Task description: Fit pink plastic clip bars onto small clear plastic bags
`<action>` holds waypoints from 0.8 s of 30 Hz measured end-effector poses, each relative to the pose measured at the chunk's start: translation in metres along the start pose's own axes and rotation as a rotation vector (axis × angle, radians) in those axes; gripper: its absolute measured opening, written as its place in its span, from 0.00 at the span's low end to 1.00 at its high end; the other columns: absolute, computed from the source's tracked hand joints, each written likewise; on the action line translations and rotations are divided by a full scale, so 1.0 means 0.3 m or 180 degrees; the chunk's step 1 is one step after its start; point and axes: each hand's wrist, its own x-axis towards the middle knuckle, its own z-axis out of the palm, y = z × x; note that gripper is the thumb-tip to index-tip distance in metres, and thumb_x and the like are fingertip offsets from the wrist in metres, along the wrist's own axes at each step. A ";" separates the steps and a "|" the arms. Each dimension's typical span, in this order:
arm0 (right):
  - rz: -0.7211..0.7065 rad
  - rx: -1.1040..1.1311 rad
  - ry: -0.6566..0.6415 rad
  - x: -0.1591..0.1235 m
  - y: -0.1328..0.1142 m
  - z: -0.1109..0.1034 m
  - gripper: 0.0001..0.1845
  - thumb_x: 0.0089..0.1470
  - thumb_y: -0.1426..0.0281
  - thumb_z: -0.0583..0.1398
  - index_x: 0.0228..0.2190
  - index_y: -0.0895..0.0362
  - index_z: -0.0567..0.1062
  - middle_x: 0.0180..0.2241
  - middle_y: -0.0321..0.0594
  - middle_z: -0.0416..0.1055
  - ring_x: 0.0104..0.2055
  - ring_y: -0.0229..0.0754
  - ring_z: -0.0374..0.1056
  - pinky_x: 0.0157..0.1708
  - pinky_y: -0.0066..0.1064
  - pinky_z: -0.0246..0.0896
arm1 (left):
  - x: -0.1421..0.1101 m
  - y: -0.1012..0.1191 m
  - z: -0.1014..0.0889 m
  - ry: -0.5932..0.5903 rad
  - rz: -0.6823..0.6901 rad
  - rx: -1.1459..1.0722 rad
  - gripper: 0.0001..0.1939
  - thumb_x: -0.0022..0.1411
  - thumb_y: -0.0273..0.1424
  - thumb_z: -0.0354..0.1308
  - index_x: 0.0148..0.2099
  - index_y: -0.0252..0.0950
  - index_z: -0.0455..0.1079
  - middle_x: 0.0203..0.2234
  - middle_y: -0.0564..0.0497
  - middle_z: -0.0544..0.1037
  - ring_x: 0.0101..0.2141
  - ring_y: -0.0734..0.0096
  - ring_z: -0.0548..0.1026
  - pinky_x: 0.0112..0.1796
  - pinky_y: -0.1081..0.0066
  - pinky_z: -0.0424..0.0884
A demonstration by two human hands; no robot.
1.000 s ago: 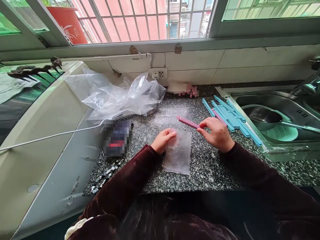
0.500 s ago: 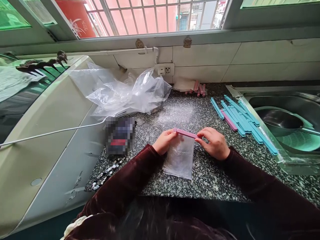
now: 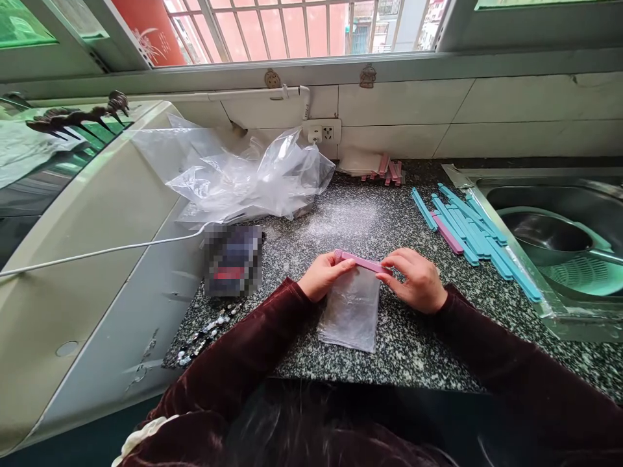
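Between my hands a pink bag sealing clip (image 3: 366, 263) lies across the top edge of a clear plastic bag (image 3: 349, 314). The bag hangs down toward the front of the speckled counter. My left hand (image 3: 323, 275) grips the clip's left end, its thumb lying along the clip. At the right end, my right hand (image 3: 413, 279) pinches the clip between thumb and fingers. Whether the clip is fully closed I cannot tell. A pile of blue sealing clips (image 3: 470, 227) rests to the right, with one pink clip (image 3: 446, 233) among them.
Crumpled clear plastic (image 3: 263, 178) covers the back left of the counter (image 3: 399, 350). A blurred dark object (image 3: 233, 259) lies left of my hands. Several pink clips (image 3: 389, 170) are by the wall. At right is a sink (image 3: 574, 324) with a pan (image 3: 545, 232).
My left thumb has moved right along the pink clip. My right hand keeps its pinch at the other end. The view has shifted slightly.
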 end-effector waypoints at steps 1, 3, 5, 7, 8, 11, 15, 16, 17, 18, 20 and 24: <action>0.0008 -0.0003 0.0008 0.000 -0.005 0.001 0.08 0.53 0.64 0.59 0.30 0.56 0.72 0.28 0.42 0.72 0.32 0.41 0.67 0.32 0.31 0.63 | -0.001 -0.001 0.001 -0.0015 0.0009 0.0012 0.25 0.37 0.46 0.68 0.29 0.29 0.71 0.21 0.52 0.74 0.22 0.79 0.68 0.27 0.76 0.62; 0.0011 -0.0007 -0.0007 0.000 -0.015 0.004 0.08 0.53 0.65 0.58 0.30 0.56 0.73 0.29 0.42 0.73 0.32 0.41 0.67 0.32 0.31 0.63 | -0.003 -0.001 0.003 -0.0067 0.0007 0.0006 0.24 0.38 0.45 0.68 0.29 0.29 0.72 0.21 0.52 0.74 0.23 0.78 0.68 0.28 0.75 0.63; 0.0027 0.0006 0.0003 0.000 -0.021 0.006 0.07 0.54 0.66 0.57 0.29 0.56 0.73 0.28 0.41 0.73 0.31 0.40 0.67 0.31 0.30 0.62 | -0.006 0.002 0.004 -0.0185 -0.0031 -0.0010 0.25 0.37 0.43 0.69 0.32 0.29 0.72 0.23 0.51 0.75 0.24 0.77 0.69 0.29 0.75 0.63; 0.0095 0.0034 0.0078 0.001 -0.021 0.003 0.07 0.54 0.68 0.57 0.29 0.56 0.74 0.28 0.41 0.73 0.30 0.39 0.68 0.31 0.30 0.63 | -0.009 0.006 0.004 -0.0381 -0.0103 -0.0005 0.26 0.35 0.41 0.71 0.35 0.29 0.73 0.26 0.50 0.76 0.26 0.75 0.71 0.32 0.73 0.65; 0.0140 0.0046 0.0131 0.001 -0.019 0.001 0.06 0.54 0.68 0.57 0.30 0.55 0.74 0.28 0.41 0.74 0.30 0.40 0.68 0.31 0.30 0.63 | -0.009 0.009 0.003 -0.0450 -0.0135 0.0009 0.26 0.35 0.41 0.71 0.36 0.29 0.73 0.27 0.49 0.77 0.27 0.74 0.71 0.33 0.73 0.65; 0.0162 0.0111 0.0218 0.002 -0.014 -0.005 0.06 0.54 0.68 0.57 0.30 0.55 0.74 0.28 0.41 0.74 0.31 0.40 0.68 0.32 0.32 0.64 | -0.008 0.014 0.000 -0.0371 -0.0106 0.0077 0.26 0.34 0.40 0.71 0.35 0.29 0.73 0.26 0.50 0.76 0.27 0.75 0.70 0.33 0.73 0.64; -0.0097 0.0221 0.0244 -0.001 -0.017 0.004 0.05 0.53 0.69 0.58 0.31 0.56 0.74 0.28 0.41 0.73 0.31 0.39 0.68 0.31 0.30 0.65 | -0.003 0.015 -0.003 -0.0200 0.0093 0.0082 0.24 0.34 0.37 0.71 0.33 0.30 0.72 0.23 0.54 0.73 0.24 0.79 0.66 0.28 0.76 0.59; -0.0117 0.0220 0.0237 -0.002 -0.019 0.008 0.05 0.53 0.69 0.58 0.31 0.56 0.74 0.28 0.41 0.73 0.31 0.39 0.68 0.31 0.30 0.65 | -0.002 0.014 -0.004 -0.0192 0.0124 0.0055 0.23 0.34 0.37 0.71 0.32 0.30 0.71 0.22 0.54 0.73 0.23 0.80 0.65 0.28 0.76 0.59; -0.0103 0.0212 0.0219 -0.003 -0.021 0.013 0.05 0.53 0.69 0.58 0.31 0.56 0.74 0.28 0.41 0.73 0.31 0.39 0.68 0.31 0.30 0.64 | -0.001 0.013 -0.004 -0.0180 0.0138 0.0029 0.21 0.34 0.36 0.71 0.31 0.30 0.71 0.21 0.55 0.72 0.23 0.80 0.65 0.27 0.76 0.58; -0.0075 0.0202 0.0193 -0.004 -0.022 0.017 0.05 0.53 0.69 0.58 0.31 0.56 0.73 0.28 0.41 0.73 0.31 0.39 0.68 0.31 0.30 0.64 | -0.001 0.012 -0.005 -0.0180 0.0129 0.0010 0.20 0.35 0.36 0.71 0.30 0.30 0.71 0.20 0.55 0.71 0.22 0.81 0.64 0.27 0.77 0.57; -0.0015 0.0182 0.0151 -0.005 -0.021 0.022 0.05 0.54 0.68 0.58 0.30 0.55 0.73 0.28 0.40 0.73 0.31 0.39 0.67 0.31 0.30 0.64 | 0.000 0.012 -0.008 -0.0231 0.0088 -0.0028 0.18 0.36 0.35 0.70 0.30 0.30 0.72 0.20 0.56 0.71 0.22 0.81 0.63 0.27 0.76 0.57; 0.0008 0.0127 0.0177 -0.005 -0.015 0.022 0.05 0.54 0.68 0.58 0.29 0.56 0.72 0.27 0.40 0.72 0.30 0.39 0.67 0.31 0.29 0.63 | -0.001 0.020 -0.010 -0.0335 0.0086 -0.0159 0.18 0.36 0.34 0.70 0.32 0.31 0.73 0.23 0.54 0.74 0.25 0.78 0.67 0.31 0.75 0.61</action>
